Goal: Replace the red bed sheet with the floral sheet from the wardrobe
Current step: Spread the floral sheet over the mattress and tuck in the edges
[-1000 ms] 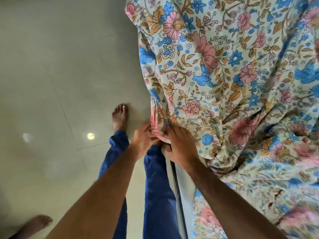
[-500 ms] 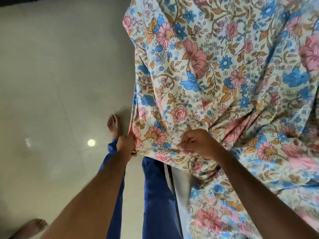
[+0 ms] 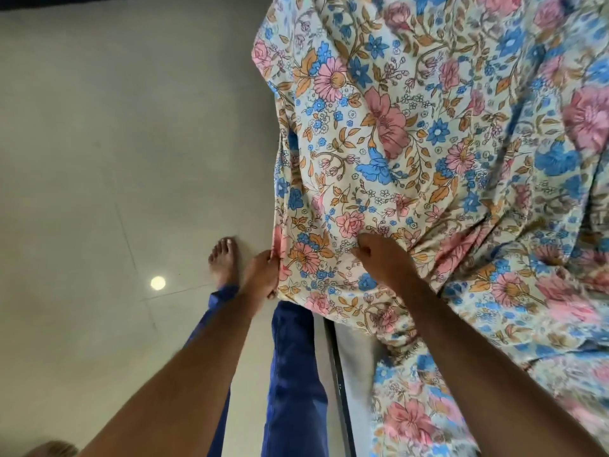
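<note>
Cream floral sheet point(image 3: 412, 166) with pink and blue flowers, rumpled, draped over bed corner

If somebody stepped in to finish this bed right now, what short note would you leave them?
Left hand: grips the floral sheet at its hanging edge.
Right hand: fingers curled into the sheet on top, near the bed's edge.
Done: floral sheet is spread on the bed, still wrinkled; no red sheet in view.
Left: pull it straight, smooth the bunched folds, cover the bare mattress side below the right forearm. Other sides are out of view.
</note>
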Motion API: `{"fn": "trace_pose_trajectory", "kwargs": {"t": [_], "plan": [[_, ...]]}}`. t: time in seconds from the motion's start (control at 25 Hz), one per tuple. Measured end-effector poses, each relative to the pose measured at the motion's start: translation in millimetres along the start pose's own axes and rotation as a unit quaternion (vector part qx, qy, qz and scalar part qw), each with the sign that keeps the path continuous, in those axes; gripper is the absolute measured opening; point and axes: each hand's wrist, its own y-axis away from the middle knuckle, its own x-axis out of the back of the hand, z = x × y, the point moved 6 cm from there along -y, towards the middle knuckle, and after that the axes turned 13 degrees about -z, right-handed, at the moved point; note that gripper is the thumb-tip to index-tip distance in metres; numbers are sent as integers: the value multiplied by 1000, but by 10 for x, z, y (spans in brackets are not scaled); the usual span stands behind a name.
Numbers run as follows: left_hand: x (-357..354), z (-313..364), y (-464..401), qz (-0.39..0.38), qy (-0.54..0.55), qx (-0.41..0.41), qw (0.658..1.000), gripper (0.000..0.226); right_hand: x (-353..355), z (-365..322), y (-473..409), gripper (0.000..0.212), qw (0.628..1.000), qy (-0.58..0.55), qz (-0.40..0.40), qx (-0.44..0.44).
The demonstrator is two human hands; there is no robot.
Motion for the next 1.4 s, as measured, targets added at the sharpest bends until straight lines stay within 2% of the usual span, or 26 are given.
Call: {"fn": "trace_pose_trajectory", "kwargs": {"t": [0.08,0.12,0.2,0.24,0.28,0.32,0.36,0.4,0.44,0.48,0.56,0.64,0.68,0.76,0.84,0.92,1.04,1.12,1.2,1.32,1.4], "plan": [[19,74,14,-3,16,-19,1000,31,386,176,144,22,986,-162,-3,37],[44,106,43,-1,14,-6,1000,28,643,309,314,27,962,-264,24,57],[35,169,90,-16,23,12,1000,16,1086,542,795,19,878,-463,69,104],[-6,230,135,-26,20,16,999,11,1211,555,989,25,850,-508,63,122],[-37,282,134,-25,23,5,999,10,1250,504,1108,40,853,-506,39,124],[-53,343,115,-17,8,-14,1000,12,1226,436,1113,50,876,-469,6,115],[-70,373,75,-2,-9,-31,999,14,1160,354,1020,52,914,-392,-34,96],[-91,429,66,10,-26,-37,999,13,1078,214,894,42,948,-299,-75,83],[-122,462,30,18,-33,-41,998,14,1034,85,722,28,964,-242,-75,86],[-161,471,-9,18,-52,-38,998,18,1048,2,518,17,967,-231,-39,98],[-245,505,-106,13,-83,-48,995,27,1258,-107,141,6,959,-230,108,123],[-329,525,-286,4,-85,-69,994,40,1533,-256,-179,20,948,-170,233,134],[-388,554,-376,-16,-82,-81,993,47,1631,-347,-336,30,952,-142,239,130],[-490,642,-450,-61,-80,-98,990,54,1644,-569,-618,36,979,-94,132,121],[-481,779,-435,-73,-73,-94,990,49,1520,-755,-664,18,992,-34,-6,124],[-356,977,-395,-47,-74,-103,991,35,1520,-825,-605,3,989,43,-39,136],[92,1465,-398,48,-76,-146,985,31,1998,-961,-534,12,984,94,7,149],[464,1818,-423,133,-28,-174,975,35,2439,-1119,-618,17,983,88,57,154],[738,2202,-464,187,33,-215,958,37,2843,-1216,-879,21,981,77,93,151],[1007,2857,-616,193,46,-275,941,36,3323,-1387,-1359,32,975,60,161,144],[1148,3224,-706,194,9,-305,932,38,3445,-1546,-1667,37,971,95,188,116]]}}
